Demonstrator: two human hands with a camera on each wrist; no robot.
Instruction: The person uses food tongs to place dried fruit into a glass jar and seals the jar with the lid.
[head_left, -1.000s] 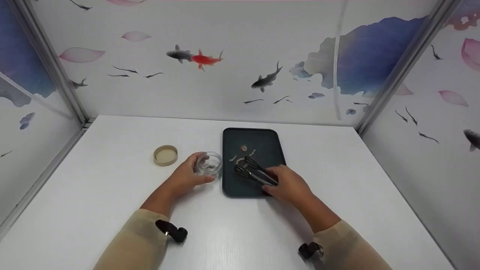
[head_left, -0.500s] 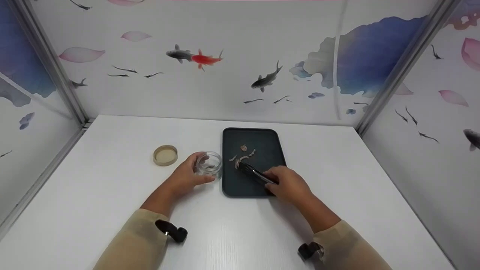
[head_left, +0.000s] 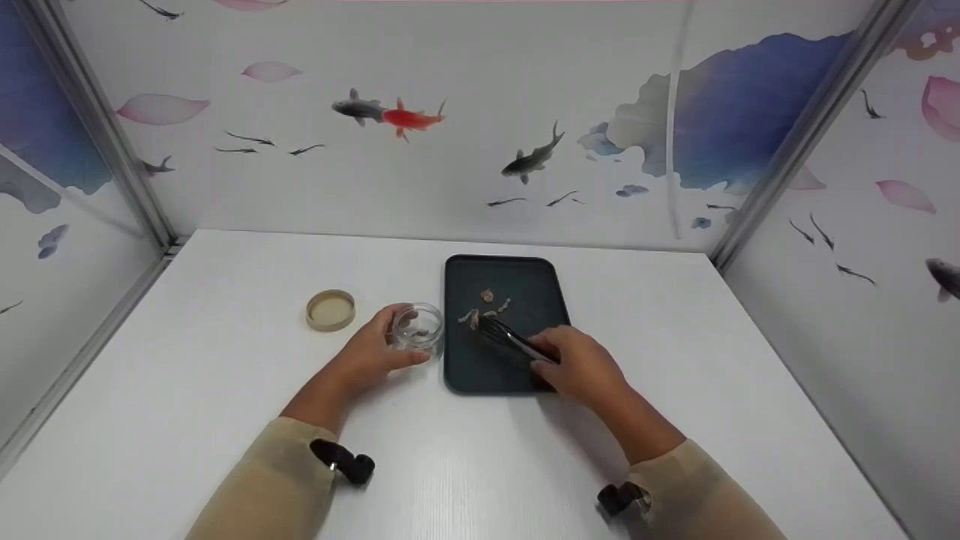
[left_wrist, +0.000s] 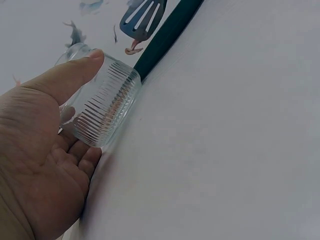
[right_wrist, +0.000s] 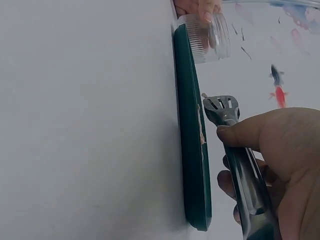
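Observation:
My left hand (head_left: 375,345) holds an uncapped clear glass jar (head_left: 418,327) upright by its side, thumb and fingers around it, close to the tray's left edge. The left wrist view shows ribbed glass on the jar. My right hand (head_left: 583,364) grips metal tongs (head_left: 514,341) with slotted heads, arms squeezed together. A small curled tan piece (left_wrist: 133,50), like a dried shrimp, is at the tongs' tips. Several similar pieces (head_left: 504,305) lie on the dark green rectangular tray (head_left: 517,276) beneath, with a rounder brownish one (head_left: 487,295) farther back.
A round tan lid (head_left: 331,310) lies on the white table (head_left: 420,465) to the left of the jar. Printed white panels (head_left: 450,187) with fish and petals enclose the table at the back and both sides.
The tongs' arms have gone from spread to pressed together over a curled piece, and their tips have shifted slightly up in the view. The left hand and jar stay put.

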